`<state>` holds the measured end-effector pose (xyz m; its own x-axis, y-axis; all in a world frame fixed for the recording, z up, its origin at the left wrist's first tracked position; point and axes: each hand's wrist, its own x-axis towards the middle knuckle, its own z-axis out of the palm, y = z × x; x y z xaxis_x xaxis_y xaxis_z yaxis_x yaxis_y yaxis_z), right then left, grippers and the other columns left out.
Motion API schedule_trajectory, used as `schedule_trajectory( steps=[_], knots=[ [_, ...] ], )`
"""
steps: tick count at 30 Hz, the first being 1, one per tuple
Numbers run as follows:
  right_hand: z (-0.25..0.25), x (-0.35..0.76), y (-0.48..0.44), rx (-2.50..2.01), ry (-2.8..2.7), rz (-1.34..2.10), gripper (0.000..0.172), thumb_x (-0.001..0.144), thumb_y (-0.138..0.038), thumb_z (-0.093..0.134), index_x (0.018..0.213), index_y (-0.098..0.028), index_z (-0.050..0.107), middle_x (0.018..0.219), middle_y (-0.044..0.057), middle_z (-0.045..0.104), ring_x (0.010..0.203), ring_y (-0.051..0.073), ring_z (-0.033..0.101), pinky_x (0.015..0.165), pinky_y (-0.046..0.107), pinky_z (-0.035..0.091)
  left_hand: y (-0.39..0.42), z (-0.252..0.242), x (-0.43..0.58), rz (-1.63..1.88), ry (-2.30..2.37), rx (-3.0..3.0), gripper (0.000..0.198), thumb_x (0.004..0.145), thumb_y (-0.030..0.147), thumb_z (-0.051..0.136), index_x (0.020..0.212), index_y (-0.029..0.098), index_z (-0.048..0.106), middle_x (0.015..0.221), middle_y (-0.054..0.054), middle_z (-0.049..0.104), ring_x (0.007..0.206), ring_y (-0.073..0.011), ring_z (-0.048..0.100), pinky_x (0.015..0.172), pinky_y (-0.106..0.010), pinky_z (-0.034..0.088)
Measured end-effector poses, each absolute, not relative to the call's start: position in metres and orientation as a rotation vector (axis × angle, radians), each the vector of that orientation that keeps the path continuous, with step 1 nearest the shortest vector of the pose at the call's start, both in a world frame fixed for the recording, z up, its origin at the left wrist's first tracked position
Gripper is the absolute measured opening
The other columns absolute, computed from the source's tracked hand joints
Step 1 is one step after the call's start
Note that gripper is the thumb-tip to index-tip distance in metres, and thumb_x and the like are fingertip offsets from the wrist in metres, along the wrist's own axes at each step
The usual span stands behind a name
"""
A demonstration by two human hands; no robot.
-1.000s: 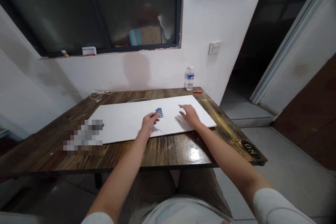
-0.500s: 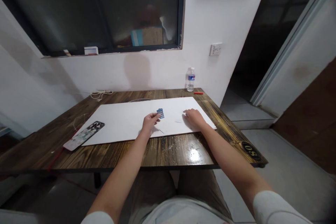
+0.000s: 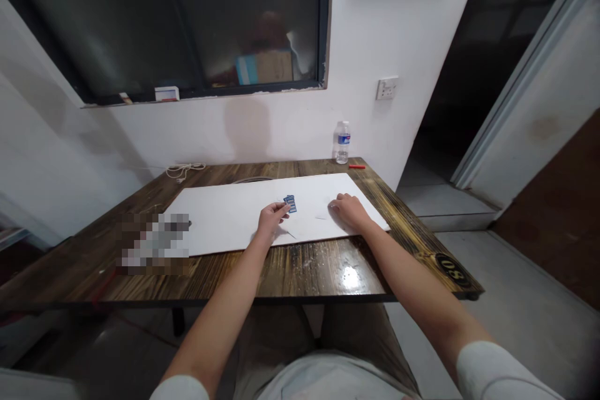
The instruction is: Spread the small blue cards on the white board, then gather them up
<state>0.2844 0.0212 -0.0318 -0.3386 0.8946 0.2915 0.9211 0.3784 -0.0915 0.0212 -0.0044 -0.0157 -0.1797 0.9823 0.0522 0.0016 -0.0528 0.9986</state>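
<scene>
My left hand (image 3: 272, 219) is closed in a pinch above the white board (image 3: 225, 215). Between its thumb and fingers is a small blue card (image 3: 290, 204) with pale stripes; it seems to be more than one layer, fanned slightly. Below that hand a thin dark sliver (image 3: 289, 234) shows over the board's front edge. My right hand (image 3: 350, 209) rests low at the board's right side, fingers bent together at the tips. Whatever those fingertips hold is too small to make out. A short thin strip (image 3: 320, 218) lies on the board between the two hands.
The board lies on a dark wooden table (image 3: 300, 272). A water bottle (image 3: 343, 142) and a red pen-like stick (image 3: 357, 167) stand and lie at the back right. A white cable (image 3: 185, 169) is coiled at back left. A blurred-out patch (image 3: 157, 244) covers the left front.
My right hand's fingers have drawn in a little, with the fingertips lower and closer together. My left hand still holds the blue card. The whole view has shifted slightly.
</scene>
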Motion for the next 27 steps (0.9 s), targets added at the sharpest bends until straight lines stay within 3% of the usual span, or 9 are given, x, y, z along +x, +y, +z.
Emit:
schedule_trajectory(
  steps=[9,16,21,27],
  knots=[
    [-0.029,0.294,0.024,-1.550,-2.123,-0.100,0.022,0.089,-0.023,0.055,0.088,-0.022,0.077,0.101,0.008,0.065,0.082,0.019,0.060,0.076,0.029,0.040,-0.004,-0.018,0.021,1.391,1.298,1.130,0.046,0.045,0.046,0.084,0.076,0.017,0.068,0.067,-0.003,0.068,0.059,-0.0139,0.060,0.055,-0.024,0.036],
    [-0.034,0.278,0.026,-1.145,-1.849,0.162,0.021,0.088,-0.034,0.062,0.081,-0.020,0.076,0.073,0.004,0.065,0.068,0.016,0.060,0.068,0.028,0.046,-0.004,-0.017,0.022,1.383,1.321,1.151,0.044,0.049,0.047,0.083,0.078,0.017,0.069,0.066,-0.003,0.067,0.060,-0.0148,0.061,0.057,-0.025,0.037],
    [-0.034,0.247,0.011,-0.804,-1.853,0.480,0.027,0.087,-0.046,0.063,0.086,-0.022,0.076,0.086,0.007,0.073,0.077,0.019,0.066,0.070,0.031,0.051,-0.006,-0.017,0.022,1.390,1.310,1.131,0.042,0.048,0.046,0.084,0.075,0.017,0.069,0.066,-0.003,0.068,0.059,-0.0145,0.061,0.055,-0.024,0.038],
    [-0.034,0.222,-0.006,-0.663,-1.838,0.620,0.029,0.085,-0.048,0.064,0.085,-0.023,0.076,0.082,0.006,0.073,0.074,0.018,0.066,0.067,0.030,0.051,-0.008,-0.018,0.024,1.304,1.280,1.238,0.042,0.047,0.048,0.085,0.072,0.017,0.070,0.068,-0.004,0.069,0.062,-0.0166,0.063,0.054,-0.025,0.041]
  ],
)
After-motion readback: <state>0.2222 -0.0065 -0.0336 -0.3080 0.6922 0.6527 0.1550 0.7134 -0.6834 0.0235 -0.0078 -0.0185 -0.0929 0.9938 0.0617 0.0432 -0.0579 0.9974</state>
